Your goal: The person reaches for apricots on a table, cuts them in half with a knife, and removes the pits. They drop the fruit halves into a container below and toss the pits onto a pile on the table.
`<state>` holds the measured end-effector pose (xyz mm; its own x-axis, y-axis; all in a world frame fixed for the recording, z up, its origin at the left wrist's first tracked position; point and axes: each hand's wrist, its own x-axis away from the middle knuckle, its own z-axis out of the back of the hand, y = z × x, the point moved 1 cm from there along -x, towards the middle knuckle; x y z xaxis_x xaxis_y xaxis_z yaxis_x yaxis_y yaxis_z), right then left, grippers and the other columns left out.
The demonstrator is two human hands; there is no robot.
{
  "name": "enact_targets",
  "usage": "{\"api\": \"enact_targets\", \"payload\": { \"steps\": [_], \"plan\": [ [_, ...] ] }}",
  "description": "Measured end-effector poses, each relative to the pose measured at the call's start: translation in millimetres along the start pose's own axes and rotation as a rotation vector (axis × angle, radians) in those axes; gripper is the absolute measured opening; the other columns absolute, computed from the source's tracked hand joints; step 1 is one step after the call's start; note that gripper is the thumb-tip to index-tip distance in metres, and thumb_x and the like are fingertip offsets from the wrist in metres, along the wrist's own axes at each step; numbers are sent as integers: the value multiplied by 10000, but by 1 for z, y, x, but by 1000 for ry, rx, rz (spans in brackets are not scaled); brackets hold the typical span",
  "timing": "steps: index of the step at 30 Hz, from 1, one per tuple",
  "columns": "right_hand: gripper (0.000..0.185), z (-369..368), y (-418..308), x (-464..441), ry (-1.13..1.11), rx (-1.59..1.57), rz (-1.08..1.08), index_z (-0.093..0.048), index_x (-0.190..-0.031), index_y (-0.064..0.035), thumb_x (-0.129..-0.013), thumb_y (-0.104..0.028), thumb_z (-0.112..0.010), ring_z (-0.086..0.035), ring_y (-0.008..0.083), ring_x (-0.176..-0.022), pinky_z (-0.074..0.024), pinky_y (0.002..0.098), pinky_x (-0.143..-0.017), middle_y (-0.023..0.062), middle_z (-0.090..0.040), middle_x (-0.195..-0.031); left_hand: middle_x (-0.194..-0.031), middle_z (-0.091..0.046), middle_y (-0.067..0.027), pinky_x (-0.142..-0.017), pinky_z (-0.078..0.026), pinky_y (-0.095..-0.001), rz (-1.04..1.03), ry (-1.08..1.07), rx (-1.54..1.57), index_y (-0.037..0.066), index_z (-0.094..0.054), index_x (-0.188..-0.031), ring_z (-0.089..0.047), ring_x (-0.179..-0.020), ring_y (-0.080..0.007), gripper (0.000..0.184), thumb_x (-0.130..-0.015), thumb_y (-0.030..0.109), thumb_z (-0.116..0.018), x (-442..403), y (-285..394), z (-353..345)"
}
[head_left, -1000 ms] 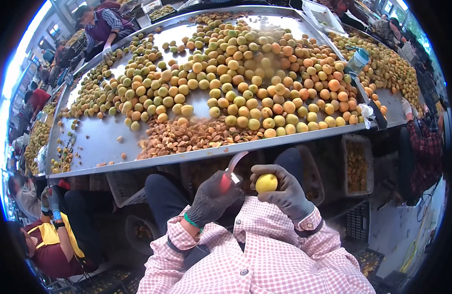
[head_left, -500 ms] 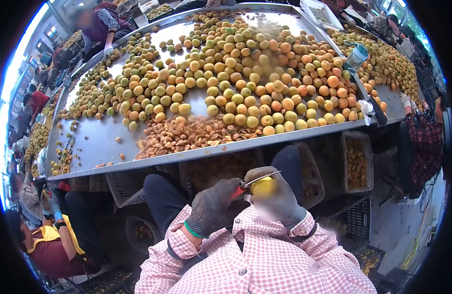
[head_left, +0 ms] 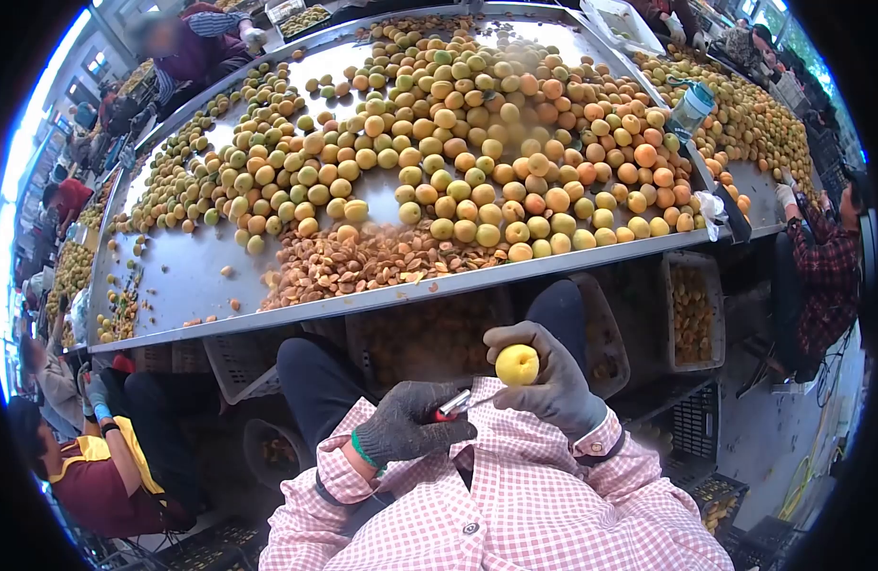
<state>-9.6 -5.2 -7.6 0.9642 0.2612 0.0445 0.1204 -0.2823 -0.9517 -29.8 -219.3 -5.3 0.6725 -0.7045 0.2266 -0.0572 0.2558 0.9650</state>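
My gloved left hand [head_left: 412, 421] is wrapped round a small knife [head_left: 452, 405] with a red handle; its metal part points toward my other hand. In my gloved right hand [head_left: 553, 383] a yellow apricot [head_left: 517, 365] is held between thumb and fingers, its dimpled end facing up. The blade tip lies close below the fruit, beside my right fingers; whether it touches them I cannot tell. Both hands are over my lap, in front of the metal table [head_left: 401, 294]. On the table lie many apricots [head_left: 439, 119] and a pile of brown pits [head_left: 363, 263] near the front edge.
Crates stand under the table, one with fruit pieces [head_left: 691, 314] at the right and a white one [head_left: 239, 364] at the left. A bottle [head_left: 691, 109] stands on the table's right divider. Co-workers sit at the left [head_left: 97, 476], right [head_left: 824, 276] and far side.
The knife was raised, then lay across the fruit; now it is lower, beside my right fingers. The apricot has turned in my right hand. The far-left co-worker's hand has moved up off the fruit.
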Motion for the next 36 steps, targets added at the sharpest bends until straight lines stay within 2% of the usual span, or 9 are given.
{"api": "enact_targets", "payload": {
  "steps": [4,6,10,14,16,25,29,31,36],
  "plan": [
    [551,0,8,-2,-52,55,113,-495,-1165,-61,-721,-124,-815,-507,79,-901,-435,232,-838,13,-525,-1020,-756,-641,-86,-656,-481,-294,-70,23,-37,36,-645,-1036,-586,-659,-136,346,-773,228,-762,0,-1,0],
    [516,-6,7,-4,-23,25,158,-523,-1086,-92,-682,-162,-836,-565,156,-1002,-389,331,-994,42,-568,-1057,-799,-659,-117,-668,-495,-307,-6,48,-98,42,-639,-1062,-637,-688,-197,386,-779,279,-753,-2,-6,0],
    [515,-18,3,-4,-35,-66,144,-480,-1101,-93,-705,-115,-809,-582,194,-1064,-306,435,-1098,58,-584,-1063,-841,-666,-141,-676,-505,-332,-9,50,-27,46,-634,-1083,-660,-722,-263,422,-780,318,-747,0,-8,-7],
    [515,-18,8,-5,-12,-62,149,-471,-1105,-94,-711,-91,-802,-596,193,-1043,-322,437,-1088,66,-590,-1062,-867,-668,-153,-685,-506,-359,8,108,-112,65,-631,-1097,-663,-761,-299,417,-786,321,-739,-1,-7,-9],
    [470,-18,10,-6,-27,-97,210,-454,-1133,-66,-768,-69,-750,-588,147,-1026,-454,308,-955,86,-587,-1096,-872,-670,-152,-688,-507,-363,42,101,-121,72,-628,-1100,-661,-767,-308,412,-791,322,-734,-1,-5,-11],
    [460,-30,10,-2,73,-189,104,-437,-1147,-58,-790,-40,-726,-584,177,-1071,-465,314,-951,97,-577,-1118,-867,-658,-168,-657,-505,-402,57,196,-233,104,-631,-1041,-641,-797,-358,282,-813,260,-689,-10,-20,-20],
    [477,-37,15,-11,107,-392,101,-424,-1172,-64,-795,-14,-711,-583,169,-1044,-485,292,-911,107,-542,-1164,-863,-651,-167,-643,-501,-429,-104,260,-406,100,-608,-998,-629,-810,-369,229,-819,234,-659,-24,-24,-16],
    [498,-31,15,-21,112,-340,19,-421,-1189,-68,-791,-21,-716,-577,159,-1005,-498,278,-867,105,-513,-1183,-862,-648,-165,-641,-498,-432,-176,279,-457,97,-600,-985,-626,-807,-369,220,-821,233,-653,-33,-19,-9],
    [458,-1,26,-38,170,491,266,-466,-1204,-25,-838,-161,-707,-549,102,-898,-478,226,-814,66,-561,-1080,-861,-636,-168,-678,-487,-392,12,264,-210,64,-595,-971,-619,-792,-365,252,-858,285,-638,-42,-32,-13]
  ]
}}
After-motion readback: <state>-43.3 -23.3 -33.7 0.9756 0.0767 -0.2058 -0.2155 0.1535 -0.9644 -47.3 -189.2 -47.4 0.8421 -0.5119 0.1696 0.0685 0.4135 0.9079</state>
